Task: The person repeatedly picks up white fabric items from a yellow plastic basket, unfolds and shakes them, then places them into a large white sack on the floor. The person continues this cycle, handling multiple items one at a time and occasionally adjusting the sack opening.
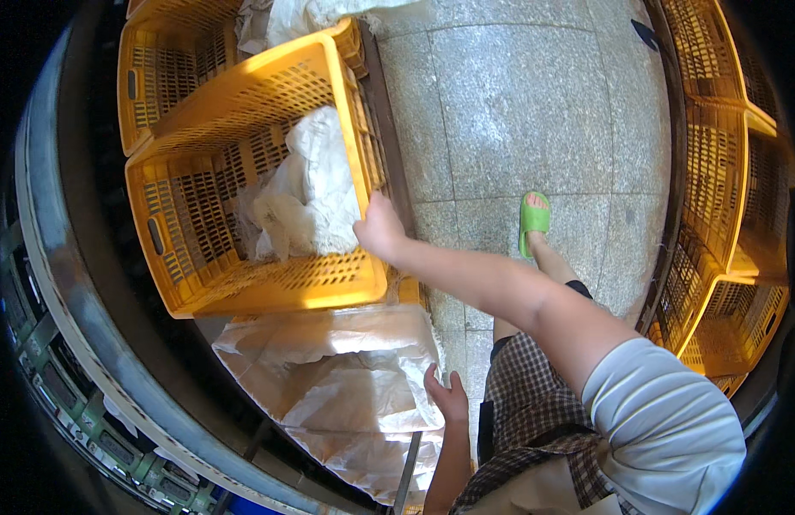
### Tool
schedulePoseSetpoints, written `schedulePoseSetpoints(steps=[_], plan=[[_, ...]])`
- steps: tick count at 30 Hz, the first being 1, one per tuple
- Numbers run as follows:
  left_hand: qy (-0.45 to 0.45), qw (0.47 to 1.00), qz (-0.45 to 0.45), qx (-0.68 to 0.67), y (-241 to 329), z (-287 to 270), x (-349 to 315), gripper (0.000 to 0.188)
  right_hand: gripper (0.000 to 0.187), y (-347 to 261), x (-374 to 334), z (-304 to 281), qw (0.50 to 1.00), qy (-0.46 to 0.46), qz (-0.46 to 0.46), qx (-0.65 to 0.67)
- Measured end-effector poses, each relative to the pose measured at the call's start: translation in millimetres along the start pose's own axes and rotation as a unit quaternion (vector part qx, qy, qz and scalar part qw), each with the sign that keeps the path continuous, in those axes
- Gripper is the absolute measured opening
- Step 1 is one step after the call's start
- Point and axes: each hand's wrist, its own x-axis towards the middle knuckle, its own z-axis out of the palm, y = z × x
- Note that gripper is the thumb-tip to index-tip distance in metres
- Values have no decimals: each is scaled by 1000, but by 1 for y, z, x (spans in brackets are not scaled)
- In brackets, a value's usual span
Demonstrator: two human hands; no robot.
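Observation:
My right hand (381,227) is closed round the right rim of a yellow plastic crate (282,296), its arm stretched across in front of me. Inside that crate, against its right side, lies a crumpled white sack or sheet (316,184). My left hand (449,397) hangs open below, thumb and fingers apart, holding nothing. It is nearest to a container lined with translucent whitish plastic (355,378), close to its right edge. Whether the hand touches the plastic I cannot tell. What lies under the lining is hidden.
Another yellow crate (170,73) sits behind the first, with white sheeting (307,19) beside it. Several yellow crates (715,180) are stacked along the right. Grey tiled floor (526,112) runs between, under my green slipper (535,225). A curved metal machine edge (67,283) borders the left.

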Motion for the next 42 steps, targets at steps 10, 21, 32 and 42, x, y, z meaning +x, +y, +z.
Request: schedulePoseSetpoints(steps=[10,21,32,42], plan=[[131,926,335,118,181,-23,89,37,44,57,-29,-167,979,173,-18,-111],[-272,892,222,285,210,122,270,40,29,181,-7,-367,935,311,5,-168],[-207,971,99,-65,218,162,268,28,35,200,-13,-411,886,375,39,-269],[-271,918,111,266,184,238,274,62,33,189,-45,-265,951,13,-13,-307]])
